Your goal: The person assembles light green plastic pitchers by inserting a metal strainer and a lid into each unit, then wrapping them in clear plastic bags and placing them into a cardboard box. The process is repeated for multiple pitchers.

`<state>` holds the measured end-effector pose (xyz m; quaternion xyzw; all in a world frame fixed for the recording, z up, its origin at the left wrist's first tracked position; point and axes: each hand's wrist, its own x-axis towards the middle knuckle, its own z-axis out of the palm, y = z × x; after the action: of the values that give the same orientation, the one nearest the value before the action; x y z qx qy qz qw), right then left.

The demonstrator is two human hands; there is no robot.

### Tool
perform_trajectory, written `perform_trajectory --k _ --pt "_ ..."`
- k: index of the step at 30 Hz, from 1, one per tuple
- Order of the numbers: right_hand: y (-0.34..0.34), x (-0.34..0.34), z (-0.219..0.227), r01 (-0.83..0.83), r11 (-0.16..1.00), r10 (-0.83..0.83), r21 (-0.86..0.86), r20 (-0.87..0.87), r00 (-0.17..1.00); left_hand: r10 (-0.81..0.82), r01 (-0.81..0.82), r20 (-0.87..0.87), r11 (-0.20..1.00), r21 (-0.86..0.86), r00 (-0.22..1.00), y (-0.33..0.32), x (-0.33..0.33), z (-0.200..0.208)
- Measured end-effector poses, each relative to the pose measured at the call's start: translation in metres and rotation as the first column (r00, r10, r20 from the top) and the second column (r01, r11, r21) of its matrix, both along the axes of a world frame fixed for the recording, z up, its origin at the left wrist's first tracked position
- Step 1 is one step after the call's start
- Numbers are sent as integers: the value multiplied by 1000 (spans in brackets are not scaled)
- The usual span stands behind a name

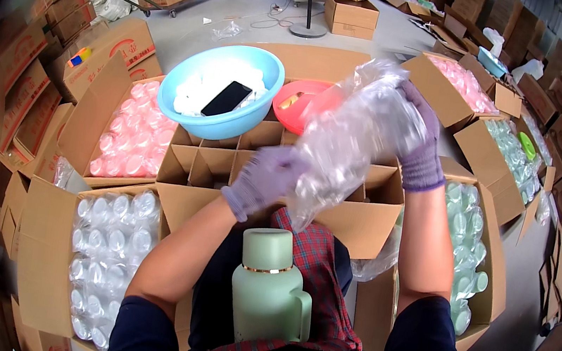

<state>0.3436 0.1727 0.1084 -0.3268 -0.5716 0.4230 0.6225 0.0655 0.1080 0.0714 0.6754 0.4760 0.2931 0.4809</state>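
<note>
Both my hands wear light purple knit gloves. Between them hangs a crumpled clear plastic bag (352, 149), smeared by motion. My right hand (422, 141) is closed on the bag's upper right part. At its lower left edge, my left hand (268, 179) has its fingers closed on the plastic. Whether the bag contains anything is hard to make out. Beneath it stands an open cardboard carton (277, 207) split by dividers into cells. A mint-green jug (269, 295) with a handle and cup lid rests in my lap, against a red plaid apron (317, 251).
On the carton's far side sit a blue basin (182, 116) holding white items and a black phone (227, 99), and a red bowl (287, 116). Open boxes of pink-lidded (134, 131), clear (107, 252) and green-lidded (464, 242) containers surround me. A pole base (308, 31) stands beyond.
</note>
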Motion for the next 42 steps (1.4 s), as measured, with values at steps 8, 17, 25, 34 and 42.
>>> perform_trajectory --k 8,17,25,34,42 --pt "-71 -97 -81 -55 915 -209 399 585 783 462 -321 505 882 -345 729 13 -42 -39" --pt "-55 -138 -129 -117 993 104 8 394 913 207 -261 169 865 430 964 -41 -33 -57" --pt "-78 -79 -157 250 930 -367 270 625 689 642 -459 42 499 735 766 -71 -93 -97" --pt "-130 -93 -176 -180 975 184 -128 17 983 315 -363 826 920 -145 468 -119 -65 -112" --pt "-264 -51 -141 5 911 -234 412 505 831 560 -473 96 581 662 823 -202 -56 -119"
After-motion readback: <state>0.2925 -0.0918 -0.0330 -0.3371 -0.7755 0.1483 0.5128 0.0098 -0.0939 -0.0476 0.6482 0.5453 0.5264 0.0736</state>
